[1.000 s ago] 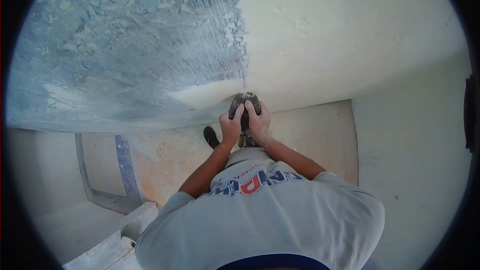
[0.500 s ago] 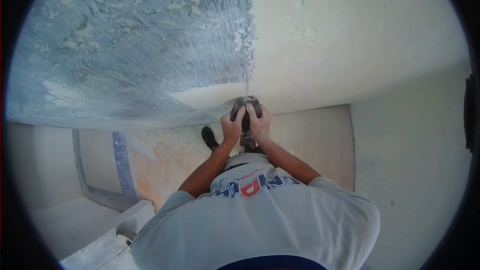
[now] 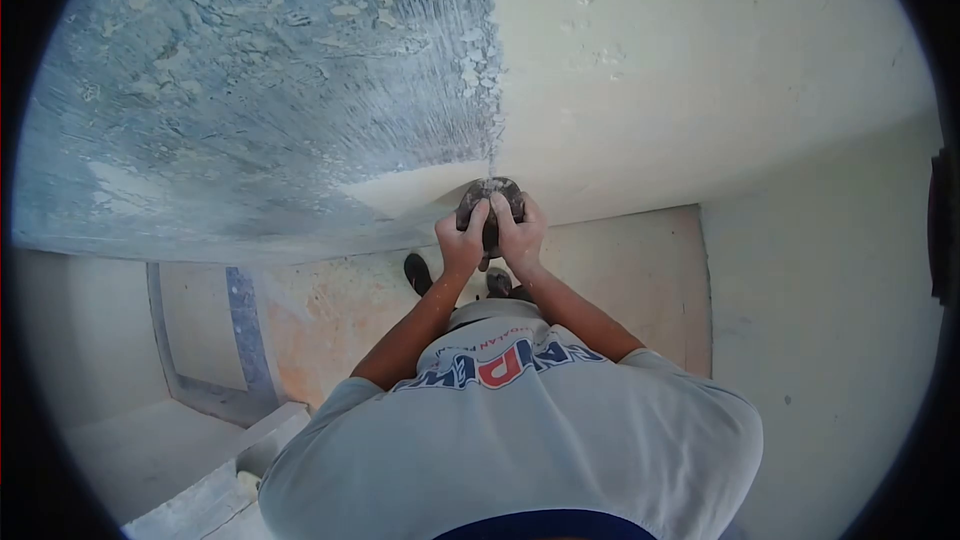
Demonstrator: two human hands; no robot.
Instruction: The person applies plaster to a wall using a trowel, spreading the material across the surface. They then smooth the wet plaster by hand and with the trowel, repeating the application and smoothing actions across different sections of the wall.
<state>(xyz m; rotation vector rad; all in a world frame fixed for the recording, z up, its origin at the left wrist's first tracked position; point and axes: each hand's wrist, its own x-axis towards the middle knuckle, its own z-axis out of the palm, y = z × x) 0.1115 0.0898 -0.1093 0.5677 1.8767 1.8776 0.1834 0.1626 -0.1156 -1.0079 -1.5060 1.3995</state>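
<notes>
Ahead, wall: one side is a blue-grey area (image 3: 260,90), rough and streaked, scattered with raised pale flakes; the other is a smoother cream area (image 3: 700,60), pitted and blistered in small clusters near the top.
Seam between them: a fairly straight, crusty edge running down the view to the hands.
Pale patch: a smooth off-white wedge (image 3: 410,185) low on the blue-grey side, just beside the tool.
Handheld tool: dark, compact handheld tool (image 3: 490,230), its broad rounded head dusted white and its body narrower.
Tool's direction: head points away from the person at the wall, in line with the seam; the long axis runs from there back toward the body.
Tool's place: between both palms, in front of the waist; whether its head touches the wall I cannot tell.
Left hand (image 3: 460,243): curled closely around the tool's left flank, thumb on top pointing toward the head.
Right hand (image 3: 522,243): curled the same way on the right flank, thumb alongside; the undersides of both grips are hidden.
Floor (image 3: 630,260): pale and flat, orange-stained at left.
Shirt (image 3: 510,440): soft grey cloth with blue-and-red lettering.
</notes>
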